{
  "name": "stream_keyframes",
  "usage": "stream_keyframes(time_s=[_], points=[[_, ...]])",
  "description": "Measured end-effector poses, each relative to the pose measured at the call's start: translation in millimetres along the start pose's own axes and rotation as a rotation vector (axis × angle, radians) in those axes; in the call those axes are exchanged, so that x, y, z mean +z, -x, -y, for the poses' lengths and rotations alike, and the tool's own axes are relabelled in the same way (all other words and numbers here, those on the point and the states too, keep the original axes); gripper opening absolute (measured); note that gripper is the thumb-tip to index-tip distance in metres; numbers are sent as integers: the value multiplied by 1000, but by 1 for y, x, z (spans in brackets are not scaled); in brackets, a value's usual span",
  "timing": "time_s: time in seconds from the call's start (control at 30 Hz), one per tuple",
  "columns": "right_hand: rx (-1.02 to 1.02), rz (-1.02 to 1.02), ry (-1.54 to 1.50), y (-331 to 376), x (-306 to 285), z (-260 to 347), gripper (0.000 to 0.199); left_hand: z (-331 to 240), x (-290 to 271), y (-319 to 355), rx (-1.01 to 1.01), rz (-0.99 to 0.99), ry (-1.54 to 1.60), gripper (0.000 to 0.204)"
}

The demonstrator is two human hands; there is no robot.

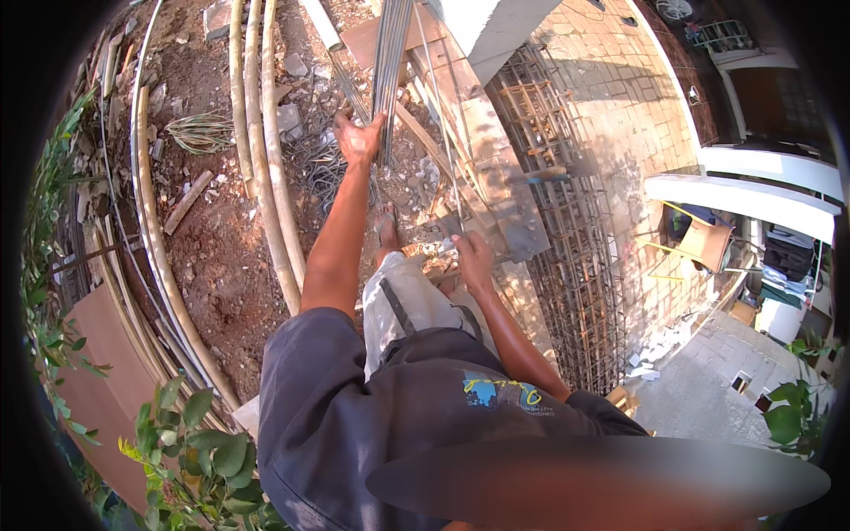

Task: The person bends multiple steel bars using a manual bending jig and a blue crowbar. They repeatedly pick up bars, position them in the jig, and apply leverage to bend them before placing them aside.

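Observation:
A bundle of long grey steel rods point(390, 71) comes down from the top of the view. My left hand point(359, 140) reaches out to its lower part, with fingers and thumb curved around rods at its left side; the undersides of the fingers are hidden. My right hand point(475, 258), lower and to the right, is closed near my knee. One thin steel rod point(436, 97) slants down to its fingers, which partly hide the end. Tangled dark wire point(329, 168) and rubble lie on the ground below my left hand.
Long pale poles point(257, 133) run along the left, beside a coil of thin strips point(200, 133). At right stand a plank bench point(482, 124) and a long rebar cage point(567, 239). Leafy branches point(199, 451) edge the lower left. A wooden chair point(704, 243) stands on the paving.

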State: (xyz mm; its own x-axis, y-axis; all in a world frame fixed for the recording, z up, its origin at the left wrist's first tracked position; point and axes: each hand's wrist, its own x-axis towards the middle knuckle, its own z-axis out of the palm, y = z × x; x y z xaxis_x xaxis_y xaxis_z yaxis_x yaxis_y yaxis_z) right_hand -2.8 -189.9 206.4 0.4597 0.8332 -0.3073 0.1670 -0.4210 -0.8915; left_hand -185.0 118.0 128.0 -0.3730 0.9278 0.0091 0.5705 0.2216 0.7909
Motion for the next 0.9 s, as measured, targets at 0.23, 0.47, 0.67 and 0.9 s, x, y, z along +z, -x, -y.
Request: stream_keyframes(time_s=[0.23,0.47,0.67,0.9], points=[[-116,91,187,86,-210,-63,43,127,-75,216,-295,18,223,24],[-65,246,174,120,-284,-110,41,294,-186,521,-957,1031,-311,58],[-92,302,556,116,-255,-113,50,293,-200,593,-1126,666,42,44],[-199,447,180,106,-227,-72,46,223,-179,477,-605,250,104,64]])
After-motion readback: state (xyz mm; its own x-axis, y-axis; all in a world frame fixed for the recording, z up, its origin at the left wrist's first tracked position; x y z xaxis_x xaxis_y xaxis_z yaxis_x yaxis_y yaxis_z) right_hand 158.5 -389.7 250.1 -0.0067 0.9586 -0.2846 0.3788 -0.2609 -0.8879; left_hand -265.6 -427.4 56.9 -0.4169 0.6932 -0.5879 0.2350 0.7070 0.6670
